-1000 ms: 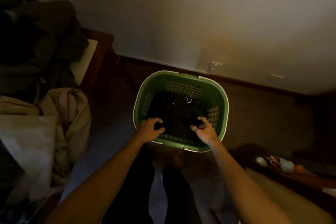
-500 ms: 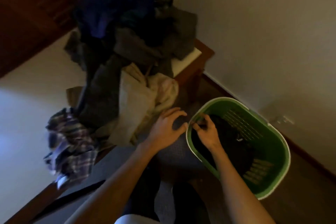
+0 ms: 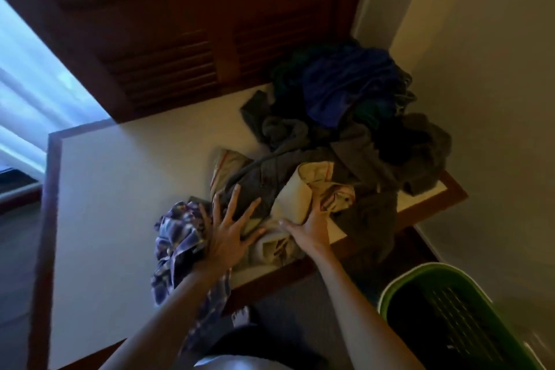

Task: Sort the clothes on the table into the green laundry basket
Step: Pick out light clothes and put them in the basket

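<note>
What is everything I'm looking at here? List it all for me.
Table: one, white top with dark wood edge, centre.
Plaid cloth: one, purple and white, hanging over the table's near edge.
Cream cloth: one, in the pile's near side.
Grey clothes: several, mid pile.
Blue cloth: one, top of pile.
Basket: one, green, on the floor, lower right.
Shutter doors: dark wood, behind the table.
Left hand: spread open on the pile.
Right hand: grip on the cream cloth.

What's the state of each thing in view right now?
left hand: open, fingers spread on the pile
right hand: gripping the beige garment
clothes pile: heaped on the table
plaid shirt: draped over table edge
green laundry basket: on floor, dark clothes inside
</note>
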{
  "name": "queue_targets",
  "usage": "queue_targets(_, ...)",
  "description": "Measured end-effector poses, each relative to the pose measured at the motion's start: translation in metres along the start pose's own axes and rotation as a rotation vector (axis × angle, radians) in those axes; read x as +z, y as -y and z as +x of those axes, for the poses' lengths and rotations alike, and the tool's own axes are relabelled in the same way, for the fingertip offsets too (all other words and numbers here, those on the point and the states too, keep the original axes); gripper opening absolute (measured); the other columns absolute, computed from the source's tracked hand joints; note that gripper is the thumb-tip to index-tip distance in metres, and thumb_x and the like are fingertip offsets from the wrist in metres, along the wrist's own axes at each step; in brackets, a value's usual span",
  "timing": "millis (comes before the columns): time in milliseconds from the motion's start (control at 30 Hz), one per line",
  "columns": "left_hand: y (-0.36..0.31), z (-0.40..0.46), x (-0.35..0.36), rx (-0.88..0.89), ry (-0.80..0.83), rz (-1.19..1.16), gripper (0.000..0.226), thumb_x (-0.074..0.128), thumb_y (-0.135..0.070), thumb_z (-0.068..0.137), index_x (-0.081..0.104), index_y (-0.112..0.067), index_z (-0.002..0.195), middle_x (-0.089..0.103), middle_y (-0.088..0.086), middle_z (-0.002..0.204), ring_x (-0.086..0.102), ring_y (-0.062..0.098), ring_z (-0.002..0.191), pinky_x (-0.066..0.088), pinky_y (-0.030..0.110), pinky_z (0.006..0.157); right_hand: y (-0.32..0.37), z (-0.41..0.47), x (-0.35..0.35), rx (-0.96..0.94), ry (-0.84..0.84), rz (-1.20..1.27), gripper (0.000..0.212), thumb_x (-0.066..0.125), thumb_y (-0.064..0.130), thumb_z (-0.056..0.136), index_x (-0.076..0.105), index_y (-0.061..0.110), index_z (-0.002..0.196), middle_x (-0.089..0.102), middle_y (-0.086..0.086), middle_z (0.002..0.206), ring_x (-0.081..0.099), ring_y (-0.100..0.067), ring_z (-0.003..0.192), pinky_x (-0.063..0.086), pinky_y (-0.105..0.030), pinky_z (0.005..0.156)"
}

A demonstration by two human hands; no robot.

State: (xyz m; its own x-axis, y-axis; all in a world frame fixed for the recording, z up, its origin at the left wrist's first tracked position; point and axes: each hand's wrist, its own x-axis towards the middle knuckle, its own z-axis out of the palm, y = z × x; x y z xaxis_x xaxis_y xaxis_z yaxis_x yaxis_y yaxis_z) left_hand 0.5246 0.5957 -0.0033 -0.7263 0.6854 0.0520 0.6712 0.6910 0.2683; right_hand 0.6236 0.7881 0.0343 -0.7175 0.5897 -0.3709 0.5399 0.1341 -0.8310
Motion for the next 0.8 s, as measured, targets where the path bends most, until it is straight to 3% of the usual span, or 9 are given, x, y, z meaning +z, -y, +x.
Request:
queue_targets(133,0.073,0.036,-0.014,-0.001,0.04,0.048,0.078,0.033,-0.08,0.091,0.02,-0.044,0.158,0.006,0.002,0.171,0.017,0.044,0.152,0.02,0.071,0.116,0.039,0.026,0.052,0.068,0.003,0.019,0.113,0.084,0.022,0.08,0.005,0.012,0.159,0.025,-0.009,0.162,0.026,-0.029,0.149,0.019,-0.034,0.12)
queue_targets(267,0.131,0.064,-0.032,-0.089,0.037,-0.148,0.086,0.033,-0.084,0.088,0.007,-0.043,0.16,-0.004,0.001,0.171,0.004,0.03,0.156,0.019,0.065,0.12,0.071,0.055,0.082,0.169,0.017,0.136,0.103,0.081,0.015,0.083,0.012,0.015,0.159,0.034,-0.009,0.158,0.036,-0.031,0.144,0.028,-0.039,0.121)
queue_targets(400,0.162,0.068,-0.075,-0.117,-0.141,-0.213,0.074,0.047,-0.065,0.097,0.025,-0.03,0.158,0.011,0.006,0.169,0.006,0.026,0.156,0.02,0.066,0.12,0.11,0.059,0.109,0.292,-0.165,0.315,0.091,0.081,0.02,0.083,0.027,0.007,0.155,0.044,-0.015,0.151,0.046,-0.035,0.135,0.038,-0.036,0.108)
queue_targets(500,0.173,0.041,-0.104,-0.406,-0.247,-0.145,0.069,0.049,-0.068,0.093,0.034,-0.037,0.152,0.012,0.009,0.169,0.004,0.034,0.156,-0.003,0.057,0.123,0.12,0.019,0.161,0.45,-0.102,0.515,0.091,0.086,0.047,0.073,0.044,0.014,0.147,0.049,-0.004,0.142,0.049,-0.033,0.129,0.039,-0.033,0.105)
queue_targets(567,0.179,0.02,-0.112,-0.716,-0.134,-0.293,0.082,0.039,-0.087,0.08,0.03,-0.046,0.151,0.01,0.005,0.17,0.009,0.038,0.153,0.006,0.058,0.122,0.112,-0.01,0.193,0.483,0.146,0.486,0.091,0.084,0.063,0.059,0.057,0.026,0.137,0.058,0.001,0.137,0.055,-0.027,0.12,0.044,-0.043,0.109)
queue_targets(600,0.183,0.012,-0.114,-0.815,-0.069,-0.417,0.09,0.033,-0.094,0.073,0.03,-0.048,0.151,0.013,0.003,0.169,0.015,0.038,0.151,0.014,0.06,0.12,0.104,-0.015,0.203,0.444,0.243,0.36,0.075,0.081,0.058,0.065,0.062,0.024,0.13,0.062,0.0,0.13,0.057,-0.024,0.117,0.046,-0.046,0.106)
queue_targets(667,0.195,0.002,-0.117,-0.84,-0.075,-0.602,0.094,0.03,-0.098,0.068,0.038,-0.047,0.148,0.034,0.002,0.161,0.035,0.036,0.142,0.031,0.058,0.114,0.1,-0.012,0.203,0.22,0.229,0.03,0.042,0.071,0.047,0.083,0.071,0.014,0.109,0.069,-0.005,0.11,0.062,-0.024,0.104,0.05,-0.046,0.097)
queue_targets(733,0.205,-0.009,-0.121,-0.788,-0.157,-0.676,0.084,0.034,-0.092,0.076,0.046,-0.041,0.142,0.055,0.004,0.144,0.053,0.028,0.126,0.045,0.047,0.102,0.106,-0.002,0.191,-0.063,0.088,-0.299,0.047,0.065,0.051,0.084,0.069,0.011,0.107,0.071,-0.008,0.106,0.065,-0.028,0.103,0.053,-0.047,0.091)
queue_targets(800,0.213,-0.019,-0.126,-0.793,-0.2,-0.533,0.077,0.032,-0.085,0.084,0.047,-0.037,0.143,0.059,0.006,0.141,0.057,0.028,0.123,0.046,0.046,0.099,0.118,0.011,0.175,-0.397,-0.031,-0.639,0.056,0.077,0.039,0.075,0.064,0.021,0.126,0.07,-0.007,0.12,0.061,-0.032,0.116,0.05,-0.049,0.097)
